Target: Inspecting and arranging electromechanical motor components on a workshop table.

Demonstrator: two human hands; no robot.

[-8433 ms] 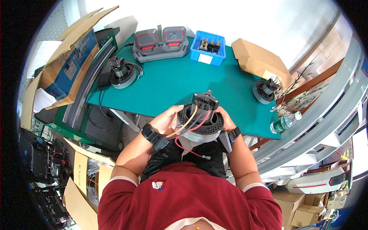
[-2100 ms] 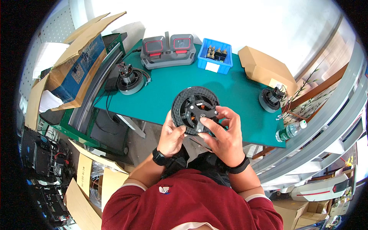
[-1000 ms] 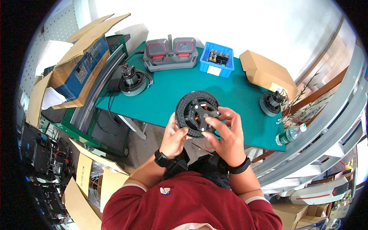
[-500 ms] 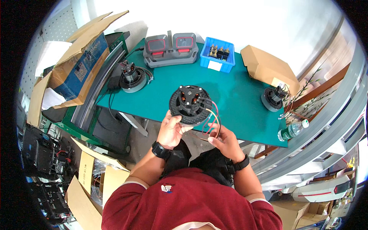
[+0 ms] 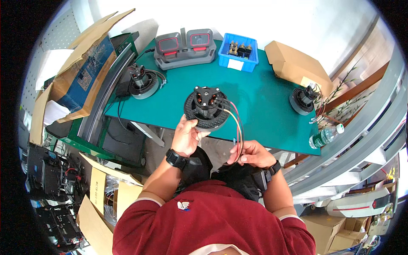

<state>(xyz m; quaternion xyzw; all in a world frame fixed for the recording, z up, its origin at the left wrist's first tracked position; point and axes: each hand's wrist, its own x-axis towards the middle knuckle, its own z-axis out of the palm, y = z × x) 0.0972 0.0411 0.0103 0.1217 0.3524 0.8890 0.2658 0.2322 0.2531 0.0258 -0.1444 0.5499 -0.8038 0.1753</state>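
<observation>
A round black motor unit (image 5: 206, 108) with a dark bracket on top and a pale lower rim is held up at the table's near edge. My left hand (image 5: 187, 137) grips its rim from below left, thumb on the side. Pink, orange and black wires (image 5: 239, 127) run from the unit down to my right hand (image 5: 253, 154), whose fingers pinch them close to my lap. The wire ends are partly hidden by the fingers. Two similar motor units rest on the table, one at the left (image 5: 143, 85) and one at the right (image 5: 302, 100).
On the green table (image 5: 263, 110) stand a grey two-bay device (image 5: 185, 49), a blue bin (image 5: 238, 51) of small parts, a cardboard box (image 5: 297, 63) and a plastic bottle (image 5: 326, 136). An open carton (image 5: 87, 80) is at the left, grey metal rails (image 5: 352, 148) at the right.
My right hand has drawn the wires down and slightly right, so they hang longer and straighter. The motor unit has shifted slightly left in my left hand's grip.
</observation>
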